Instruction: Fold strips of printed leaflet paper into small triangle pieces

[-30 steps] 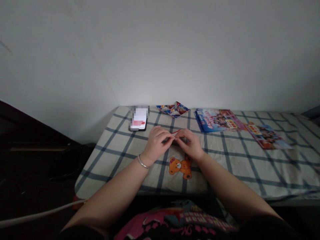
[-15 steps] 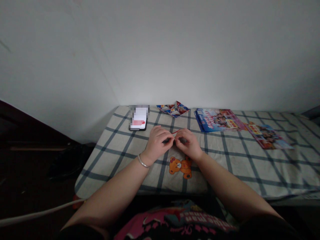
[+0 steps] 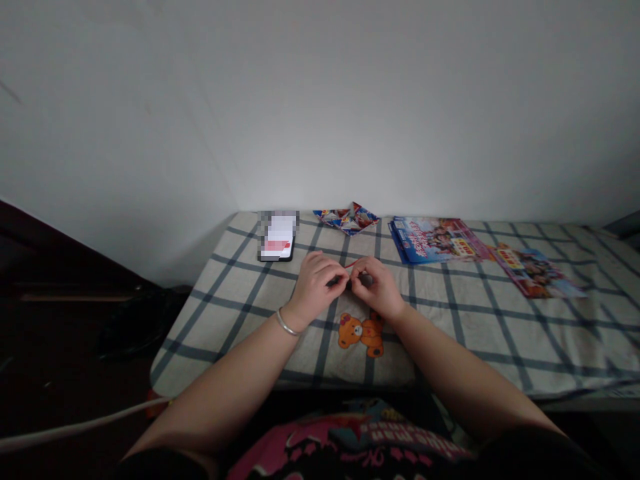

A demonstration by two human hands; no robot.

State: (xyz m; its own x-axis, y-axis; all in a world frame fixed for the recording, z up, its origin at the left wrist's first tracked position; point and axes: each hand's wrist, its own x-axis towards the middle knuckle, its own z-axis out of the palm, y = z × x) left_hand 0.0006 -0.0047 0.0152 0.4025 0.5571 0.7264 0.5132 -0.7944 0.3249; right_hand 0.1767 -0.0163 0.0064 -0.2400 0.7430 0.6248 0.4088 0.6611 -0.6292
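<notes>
My left hand (image 3: 319,283) and my right hand (image 3: 376,283) meet over the middle of the cloth, thumbs and index fingers pinched close to each other. Between them is a thin red-edged piece (image 3: 349,265), of which only a sliver shows behind the fingertips. It looks like paper, but the fingers hide most of it. Both hands are closed on it, with fingers curled. A silver bangle (image 3: 289,323) circles my left wrist. Just below the hands, an orange bear picture (image 3: 361,335) shows on the checked tablecloth (image 3: 240,303).
A phone (image 3: 277,237) with a lit, partly blurred screen lies left of the hands. Folded, patterned paper shapes (image 3: 347,219) sit by the wall (image 3: 320,107). To the right lie a stack of colourful printed leaflets (image 3: 435,239) and another leaflet (image 3: 540,272).
The fingertips have shifted very slightly, with my right thumb and index finger moving a little around the held piece. Everything else stays put.
</notes>
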